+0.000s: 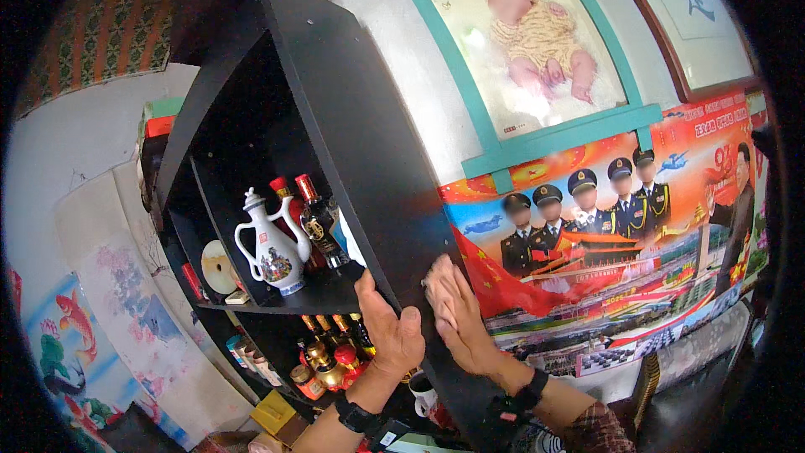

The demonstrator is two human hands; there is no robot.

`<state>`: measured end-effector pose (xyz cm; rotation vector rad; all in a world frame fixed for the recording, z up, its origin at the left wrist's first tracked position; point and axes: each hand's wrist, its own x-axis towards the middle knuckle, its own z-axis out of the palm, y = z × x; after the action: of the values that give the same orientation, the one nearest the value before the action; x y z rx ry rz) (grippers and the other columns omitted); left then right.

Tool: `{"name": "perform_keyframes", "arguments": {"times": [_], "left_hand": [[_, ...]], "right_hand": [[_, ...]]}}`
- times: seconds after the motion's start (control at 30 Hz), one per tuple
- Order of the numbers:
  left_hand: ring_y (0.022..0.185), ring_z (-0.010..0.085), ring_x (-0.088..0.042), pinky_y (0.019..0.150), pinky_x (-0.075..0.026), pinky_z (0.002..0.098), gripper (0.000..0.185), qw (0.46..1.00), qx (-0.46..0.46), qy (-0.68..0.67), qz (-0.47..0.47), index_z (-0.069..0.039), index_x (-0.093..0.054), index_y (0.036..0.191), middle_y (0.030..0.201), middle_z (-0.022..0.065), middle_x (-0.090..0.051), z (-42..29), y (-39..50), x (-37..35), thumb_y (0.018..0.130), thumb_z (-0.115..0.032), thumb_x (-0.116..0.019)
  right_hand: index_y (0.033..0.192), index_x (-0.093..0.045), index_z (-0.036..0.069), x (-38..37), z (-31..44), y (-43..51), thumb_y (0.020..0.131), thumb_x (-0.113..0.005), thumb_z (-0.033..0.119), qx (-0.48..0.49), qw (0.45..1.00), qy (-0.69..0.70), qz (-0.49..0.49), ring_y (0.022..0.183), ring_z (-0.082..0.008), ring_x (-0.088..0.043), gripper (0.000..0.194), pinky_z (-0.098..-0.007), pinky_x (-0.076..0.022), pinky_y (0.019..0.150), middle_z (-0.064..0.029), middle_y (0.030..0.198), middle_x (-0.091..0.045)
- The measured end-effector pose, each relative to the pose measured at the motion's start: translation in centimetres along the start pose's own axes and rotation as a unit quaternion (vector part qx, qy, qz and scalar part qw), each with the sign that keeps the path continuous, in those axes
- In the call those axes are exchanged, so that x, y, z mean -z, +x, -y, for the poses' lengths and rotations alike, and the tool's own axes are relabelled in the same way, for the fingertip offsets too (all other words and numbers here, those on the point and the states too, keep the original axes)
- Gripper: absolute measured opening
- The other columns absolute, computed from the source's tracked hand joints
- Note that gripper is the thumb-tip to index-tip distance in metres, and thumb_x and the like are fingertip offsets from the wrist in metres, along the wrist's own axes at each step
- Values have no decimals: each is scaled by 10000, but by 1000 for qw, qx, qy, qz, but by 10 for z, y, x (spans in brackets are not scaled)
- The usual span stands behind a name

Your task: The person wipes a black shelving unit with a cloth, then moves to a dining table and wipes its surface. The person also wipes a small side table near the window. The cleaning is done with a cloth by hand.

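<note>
A black cabinet with open shelves stands before me, its side panel facing right. My left hand straddles the panel's front edge, thumb outside and fingers inside the compartment. Flat against the panel's outer face, my right hand presses a pale pinkish cloth. On the shelf beside my left fingers stand a dark bottle with a red cap and a white porcelain ewer with a painted scene. A second red-capped bottle is partly hidden behind them.
Lower shelves hold several small bottles, a gold pot-shaped bottle and a mug. A pale stone disc stands in the left compartment. A teal-framed picture and a large poster hang right of the cabinet. A chair back sits lower right.
</note>
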<state>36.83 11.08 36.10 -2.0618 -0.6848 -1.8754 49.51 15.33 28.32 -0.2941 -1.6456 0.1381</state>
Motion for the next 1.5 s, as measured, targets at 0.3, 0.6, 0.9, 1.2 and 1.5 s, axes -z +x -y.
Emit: {"name": "perform_keyframes", "arguments": {"times": [0.3, 0.6, 0.9, 1.2, 1.5], "left_hand": [[1294, 223, -391, 1127, -227, 345, 660, 972, 177, -95, 119, -7, -337, 1394, 1354, 118, -449, -16, 12, 35, 1026, -504, -107], [1323, 235, -353, 1149, -181, 375, 785, 976, 125, -93, 149, -31, -292, 1404, 1405, 119, -402, -14, 13, 33, 967, -670, -163], [1256, 225, -417, 1077, -300, 357, 801, 975, 120, -118, 146, 32, -253, 1407, 1342, 158, -444, -15, 15, 36, 950, -620, -348], [1246, 238, -438, 1077, -316, 366, 829, 967, 132, -145, 165, 29, -235, 1411, 1363, 167, -432, -18, 16, 36, 932, -632, -380], [1280, 217, -388, 1099, -279, 365, 808, 976, 127, -85, 157, 24, -229, 1422, 1382, 151, -391, -14, 16, 34, 944, -621, -322]], "right_hand": [[1466, -341, 16, 9, 35, 77, 974, -488, 247, 96, 994, -25, 35, 1391, -418, -284, 563, -467, -221, 1143, -256, 1546, -214], [1458, -332, 13, -2, 36, -129, 953, -540, 162, -49, 997, 21, 49, 1397, -450, -263, 567, -504, -240, 1134, -300, 1522, -204], [1433, -380, 1, 0, 21, 37, 955, -524, 173, 76, 997, -15, -5, 1383, -400, -323, 528, -447, -276, 1131, -237, 1524, -279], [1375, -453, -21, 10, 28, -19, 902, -568, 130, 80, 997, -19, 14, 1320, -455, -404, 509, -488, -340, 1093, -270, 1467, -368], [1360, -490, 39, 11, 23, -40, 903, -572, 186, 96, 994, -27, 43, 1336, -465, -384, 487, -530, -350, 1079, -243, 1492, -346]]}}
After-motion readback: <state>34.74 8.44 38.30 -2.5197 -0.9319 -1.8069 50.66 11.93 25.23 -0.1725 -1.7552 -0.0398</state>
